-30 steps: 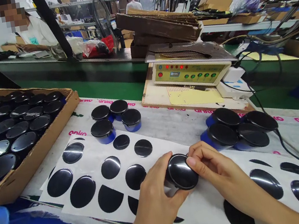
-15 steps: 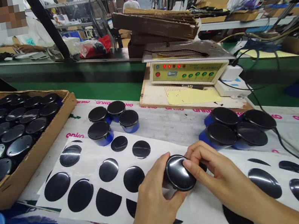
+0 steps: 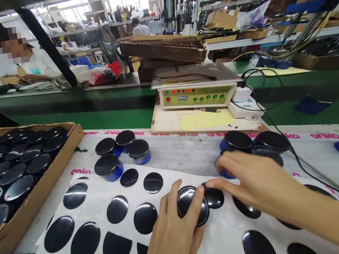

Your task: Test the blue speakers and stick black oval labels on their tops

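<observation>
My left hand (image 3: 174,230) is closed round a round case with a glossy black top (image 3: 184,198), its index finger lying across the top. The case is low over the white sheet of black round stickers (image 3: 118,209). To its right, my right hand (image 3: 256,177) has its thumb stretched out and apart from its bent fingers, with nothing visible held. The thumb tip is over a black sticker (image 3: 214,199) beside the case. Its fingers are at a group of blue cases with black tops (image 3: 235,140); whether they touch is hidden.
On the left stands a cardboard tray (image 3: 72,141) full of black-topped cases. Several more blue cases (image 3: 108,165) stand behind the sheet. A control box (image 3: 198,96) with lit red lights sits on a board at the back. A black cable (image 3: 283,134) runs down the right. A co-worker (image 3: 38,64) sits across.
My right hand has left the case and moved right towards the blue cases. My left hand keeps the case, lower, its index finger now on top. The view has tilted up.
</observation>
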`<state>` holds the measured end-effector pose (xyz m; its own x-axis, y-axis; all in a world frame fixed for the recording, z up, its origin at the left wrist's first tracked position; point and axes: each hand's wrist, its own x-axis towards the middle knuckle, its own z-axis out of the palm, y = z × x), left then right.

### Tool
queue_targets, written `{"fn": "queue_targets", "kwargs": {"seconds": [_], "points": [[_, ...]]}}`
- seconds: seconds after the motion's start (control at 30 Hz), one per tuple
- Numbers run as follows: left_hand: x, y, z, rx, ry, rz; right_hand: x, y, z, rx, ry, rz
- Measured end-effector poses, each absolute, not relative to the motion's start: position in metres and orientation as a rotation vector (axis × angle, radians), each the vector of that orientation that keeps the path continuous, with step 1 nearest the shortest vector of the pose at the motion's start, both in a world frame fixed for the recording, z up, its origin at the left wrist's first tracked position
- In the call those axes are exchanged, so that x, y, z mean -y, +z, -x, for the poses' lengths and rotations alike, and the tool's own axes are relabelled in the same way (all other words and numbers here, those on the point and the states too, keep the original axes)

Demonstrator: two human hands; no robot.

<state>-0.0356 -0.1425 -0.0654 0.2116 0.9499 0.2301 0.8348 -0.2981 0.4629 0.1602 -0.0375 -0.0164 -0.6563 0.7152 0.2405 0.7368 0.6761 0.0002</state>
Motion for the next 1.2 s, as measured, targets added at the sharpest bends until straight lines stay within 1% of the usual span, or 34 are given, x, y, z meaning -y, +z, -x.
{"fn": "queue_targets", "kwargs": {"seconds": [0.1, 0.17, 0.23, 0.3, 0.37, 0.43, 0.5, 0.53, 0.63, 0.77, 0.83, 0.9, 1.0, 1.07, 1.13, 1.2], "points": [[0.144, -0.065, 0.034, -1.703, 0.564, -2.462, 0.016, -0.018, -0.188, 2.696, -0.511, 0.975], [0.141, -0.063, 0.037, -1.675, 0.523, -2.53, 0.009, -0.024, -0.198, 2.721, -0.564, 0.919], [0.126, -0.053, 0.044, -1.653, 0.531, -2.548, 0.007, -0.03, -0.201, 2.759, -0.479, 0.858], [0.095, -0.033, 0.056, -1.719, 0.577, -2.527, 0.01, -0.032, -0.196, 2.802, -0.339, 0.785], [0.048, -0.009, 0.072, -1.891, 0.647, -2.469, 0.013, -0.028, -0.186, 2.852, -0.154, 0.731], [-0.005, 0.013, 0.089, -1.994, 0.685, -2.423, 0.015, -0.021, -0.173, 2.889, 0.119, 0.737], [-0.053, 0.023, 0.107, -2.076, 0.72, -2.361, 0.013, -0.015, -0.162, 2.882, 0.356, 0.791], [-0.073, 0.024, 0.114, -2.101, 0.728, -2.332, 0.011, -0.012, -0.157, 2.869, 0.421, 0.817], [-0.11, 0.015, 0.133, -2.12, 0.736, -2.276, 0.005, -0.008, -0.15, 2.854, 0.44, 0.855], [-0.128, 0.013, 0.143, -2.089, 0.764, -2.275, 0.0, -0.004, -0.152, 2.858, 0.487, 0.854], [-0.123, 0.027, 0.142, -2.072, 0.802, -2.292, -0.001, -0.002, -0.152, 2.853, 0.518, 0.855], [-0.101, 0.044, 0.138, -2.035, 0.844, -2.329, -0.003, -0.002, -0.15, 2.843, 0.534, 0.85], [-0.034, 0.056, 0.125, -1.937, 0.898, -2.401, -0.005, -0.006, -0.142, 2.833, 0.522, 0.832], [0.022, 0.043, 0.111, -1.869, 0.938, -2.416, -0.006, -0.011, -0.135, 2.84, 0.496, 0.819], [0.071, 0.015, 0.096, -1.848, 0.918, -2.354, -0.008, -0.015, -0.128, 2.854, 0.463, 0.806], [0.102, -0.016, 0.08, -1.866, 0.85, -2.19, -0.01, -0.014, -0.123, 2.869, 0.438, 0.794]]}}
